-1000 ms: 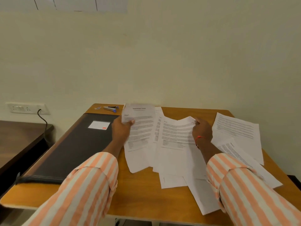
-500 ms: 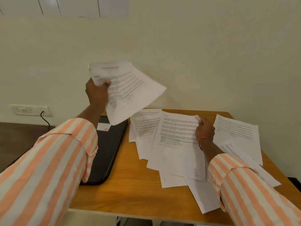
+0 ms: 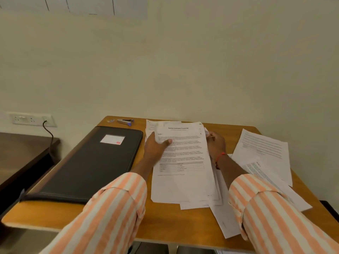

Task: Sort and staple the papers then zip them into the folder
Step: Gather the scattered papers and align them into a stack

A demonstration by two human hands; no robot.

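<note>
So both hands are on the paper stack [image 3: 181, 162] in the middle of the frame. The left hand [image 3: 156, 149] grips its left edge, thumb lying on the printed top sheet, and the right hand [image 3: 216, 143] pinches the upper right corner. More loose sheets [image 3: 262, 149] are spread to the right on the wooden surface [image 3: 165, 222]. The black zip folder [image 3: 91, 162] lies closed on the left, and the stapler [image 3: 125, 121] sits just above it near the back edge.

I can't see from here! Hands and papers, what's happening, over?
Left hand and right hand gripping the paper stack. Stapler untouched, folder shut. Loose sheets right, nothing blocking.
</note>
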